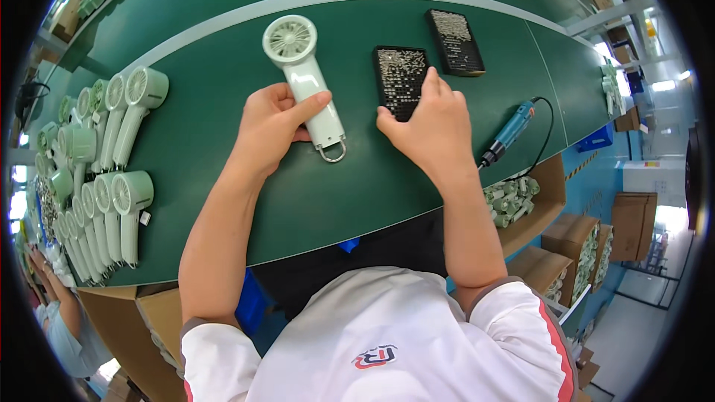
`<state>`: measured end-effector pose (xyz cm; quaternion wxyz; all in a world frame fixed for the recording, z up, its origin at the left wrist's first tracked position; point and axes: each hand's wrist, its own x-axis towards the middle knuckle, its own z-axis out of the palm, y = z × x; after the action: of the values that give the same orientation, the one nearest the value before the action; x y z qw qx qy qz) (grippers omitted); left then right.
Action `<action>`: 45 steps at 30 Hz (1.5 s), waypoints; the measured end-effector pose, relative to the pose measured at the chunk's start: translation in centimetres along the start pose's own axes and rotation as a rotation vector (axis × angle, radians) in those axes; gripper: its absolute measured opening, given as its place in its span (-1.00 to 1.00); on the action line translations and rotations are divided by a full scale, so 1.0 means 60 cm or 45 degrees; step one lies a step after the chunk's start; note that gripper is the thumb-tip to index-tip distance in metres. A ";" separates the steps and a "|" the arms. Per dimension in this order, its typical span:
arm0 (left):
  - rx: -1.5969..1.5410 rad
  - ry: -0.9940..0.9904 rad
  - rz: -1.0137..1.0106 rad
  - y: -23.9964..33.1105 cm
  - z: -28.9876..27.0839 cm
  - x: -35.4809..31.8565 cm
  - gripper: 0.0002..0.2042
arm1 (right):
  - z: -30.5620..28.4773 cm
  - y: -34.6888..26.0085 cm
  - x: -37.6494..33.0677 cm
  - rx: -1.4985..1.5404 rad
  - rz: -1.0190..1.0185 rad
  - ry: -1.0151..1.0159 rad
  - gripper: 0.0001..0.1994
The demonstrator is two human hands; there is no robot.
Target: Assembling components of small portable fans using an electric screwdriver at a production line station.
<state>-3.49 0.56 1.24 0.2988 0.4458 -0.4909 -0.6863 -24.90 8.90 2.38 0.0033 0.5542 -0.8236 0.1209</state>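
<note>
A pale green handheld fan (315, 95) is in my left hand (269, 125), its round grille pointing away from me and its metal loop toward me. My left thumb lies across the handle, with the fingers curled beneath it. To the right, my right hand (436, 125) grips the near end of a black screw tray (389, 78), thumb at its left side and fingers along its right edge. Small silvery screws fill the tray, densest at its far end. Farther right lies a second black tray (456, 41) with similar screws.
A blue electric screwdriver (512, 132) with a black cable lies right of my right forearm. Rows of pale green fans (123, 201) stand along the left of the green table (342, 208). Cartons of green parts (514, 201) sit below at right. Another person (67, 320) is at far left.
</note>
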 end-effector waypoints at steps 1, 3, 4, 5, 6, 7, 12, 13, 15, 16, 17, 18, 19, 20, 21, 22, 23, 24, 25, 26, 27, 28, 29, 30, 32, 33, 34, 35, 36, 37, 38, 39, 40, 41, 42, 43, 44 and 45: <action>0.000 0.013 -0.005 -0.001 0.001 0.001 -0.59 | 0.002 0.007 -0.002 -0.006 -0.066 0.040 0.01; 0.031 -0.028 -0.014 -0.003 0.004 0.005 -0.59 | 0.001 0.027 -0.006 0.007 -0.120 0.075 -0.04; 0.059 -0.022 -0.030 -0.005 0.000 0.007 -0.58 | -0.004 0.038 -0.006 0.032 -0.165 0.190 -0.08; 0.061 -0.004 -0.025 -0.006 -0.003 0.008 -0.58 | -0.011 0.051 -0.004 0.058 -0.208 0.306 -0.12; 0.071 0.001 -0.027 -0.006 -0.001 0.008 -0.58 | -0.033 0.068 -0.001 0.002 -0.067 0.364 -0.15; 0.078 -0.001 -0.026 -0.006 0.001 0.009 -0.57 | -0.058 0.089 0.004 -0.060 0.078 0.425 -0.17; 0.125 -0.019 0.000 -0.002 0.008 0.010 -0.56 | -0.062 0.257 0.011 -0.457 0.659 0.235 -0.22; 0.137 -0.004 -0.009 -0.003 0.006 0.010 -0.56 | -0.060 0.272 0.015 -0.465 0.673 0.245 -0.22; 0.154 0.004 -0.014 -0.003 0.007 0.008 -0.56 | -0.059 0.290 0.021 -0.153 0.802 -0.227 -0.28; 0.140 0.006 -0.018 -0.004 0.008 0.005 -0.56 | -0.064 0.279 0.013 0.039 0.832 -0.160 -0.39; 0.125 0.009 -0.022 -0.005 0.011 0.003 -0.56 | -0.063 0.290 0.006 0.043 0.837 -0.155 -0.39; 0.129 0.002 -0.015 -0.005 0.014 0.001 -0.56 | -0.061 0.309 -0.003 0.253 0.808 -0.053 -0.46; 0.112 -0.027 -0.025 -0.007 0.017 0.001 -0.56 | -0.055 0.331 -0.010 0.465 0.768 0.048 -0.52; 0.094 -0.055 -0.036 -0.008 0.020 0.000 -0.55 | -0.044 0.358 -0.020 0.760 0.772 0.106 -0.66; 0.097 -0.049 -0.030 -0.006 0.023 0.004 -0.55 | -0.047 0.351 -0.026 0.767 0.766 0.107 -0.66; 0.136 -0.059 -0.053 -0.006 0.022 0.005 -0.58 | -0.055 0.328 -0.030 1.255 0.767 0.348 -0.70; 0.174 -0.069 -0.078 -0.006 0.021 0.008 -0.60 | -0.065 0.303 -0.028 1.740 0.755 0.591 -0.72; 0.174 -0.067 -0.087 -0.003 0.023 0.013 -0.60 | -0.089 0.275 -0.020 1.915 0.628 0.777 -0.69; 0.162 -0.091 -0.100 0.003 0.026 0.025 -0.57 | -0.109 0.263 -0.006 2.074 0.435 0.883 -0.67; 0.154 -0.109 -0.110 0.009 0.029 0.035 -0.53 | -0.126 0.252 0.013 2.230 0.229 0.986 -0.64; 0.158 -0.104 -0.108 0.014 0.029 0.043 -0.53 | -0.145 0.240 0.029 2.370 0.004 0.942 -0.61; 0.132 -0.110 -0.105 0.015 0.032 0.055 -0.53 | -0.160 0.230 0.047 2.495 -0.230 0.893 -0.59; 0.106 -0.116 -0.098 0.019 0.035 0.068 -0.53 | -0.173 0.221 0.072 2.500 -0.237 0.896 -0.59; 0.108 -0.118 -0.086 0.025 0.042 0.078 -0.53 | -0.188 0.212 0.094 2.644 -0.444 0.660 -0.58; 0.092 -0.103 -0.052 0.042 0.038 0.079 -0.60 | -0.229 0.125 0.117 2.663 -0.475 0.674 -0.55; 0.093 -0.095 -0.030 0.035 0.031 0.081 -0.60 | -0.231 0.057 0.127 2.527 -0.265 0.933 -0.54; 0.082 -0.116 -0.043 0.025 0.021 0.069 -0.64 | -0.233 0.027 0.138 2.457 -0.252 0.917 -0.53; 0.078 -0.130 -0.006 0.019 0.011 0.070 -0.68 | -0.220 0.044 0.149 2.510 -0.429 0.629 -0.54; 0.049 -0.085 0.021 0.002 0.010 0.073 -0.74 | -0.192 0.070 0.169 2.525 -0.664 0.360 -0.54; 0.115 -0.070 -0.050 -0.005 0.016 0.078 -0.74 | -0.167 0.078 0.182 2.422 -0.630 0.428 -0.57; 0.069 -0.065 -0.040 -0.018 0.015 0.075 -0.70 | -0.143 0.068 0.182 2.404 -0.523 0.519 -0.62; -0.007 -0.098 -0.119 -0.026 0.014 0.073 -0.68 | -0.127 0.057 0.174 2.462 -0.367 0.556 -0.69; -0.019 -0.144 -0.159 -0.026 0.013 0.063 -0.61 | -0.114 0.057 0.163 2.422 -0.325 0.539 -0.74; -0.019 -0.160 -0.150 -0.022 0.020 0.052 -0.60 | -0.109 0.055 0.152 2.432 -0.257 0.508 -0.76; -0.006 -0.141 -0.126 -0.035 0.021 0.047 -0.59 | -0.105 0.053 0.141 2.364 -0.194 0.490 -0.77; 0.010 -0.147 -0.122 -0.016 0.026 0.030 -0.58 | -0.102 0.052 0.133 2.283 -0.198 0.478 -0.78; 0.023 -0.147 -0.119 -0.016 0.025 0.025 -0.58 | -0.101 0.048 0.126 2.258 -0.186 0.484 -0.79; 0.036 -0.147 -0.127 -0.019 0.024 0.026 -0.57 | -0.099 0.044 0.126 2.232 -0.163 0.486 -0.80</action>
<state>-5.43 0.22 -0.17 0.2290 0.4334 -0.4942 -0.7179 -30.98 4.16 8.67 -0.2771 0.3731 -0.3886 0.7956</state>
